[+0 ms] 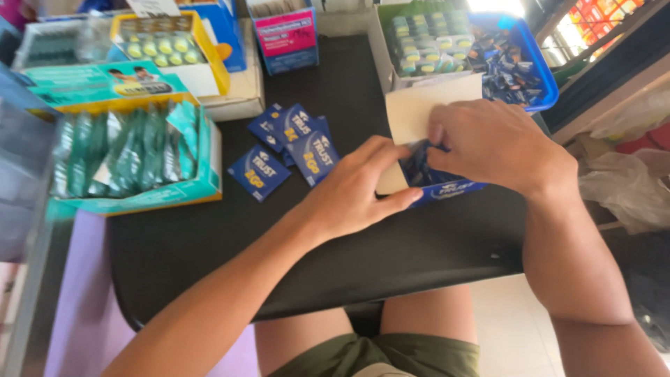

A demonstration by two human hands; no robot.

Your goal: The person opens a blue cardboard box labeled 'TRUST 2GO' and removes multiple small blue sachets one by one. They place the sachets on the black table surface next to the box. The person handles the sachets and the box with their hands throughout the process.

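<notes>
- The left hand [352, 192] lies flat with its fingers stretched out and its thumb wide, pressing on the near end of a small blue cardboard carton [447, 190] with a pale open flap; it grips nothing, it only pins the carton to the black tabletop [349, 244].
- The right hand [492, 143] is curled over the carton's mouth, fingertips [436, 132] tucked down into the dark blue sachets inside. Whether it pinches one cannot be told, since the fingers hide their own tips.
- The carton sits directly beneath both hands, between them, with its flap [412, 112] standing up just beyond the right hand's fingertips.
- To do this well, the left hand would best keep its weight low on the carton, so the light box does not slide or tip as the right hand works.
- The right hand should keep the flap folded back and move the sachets flat and square, not crumpled.
- A loose fan of flat blue foil sachets [293, 146] lies on the table just left of the left hand, within easy reach.
- A teal open box of green packets [132, 160] stands further left, well apart.
</notes>
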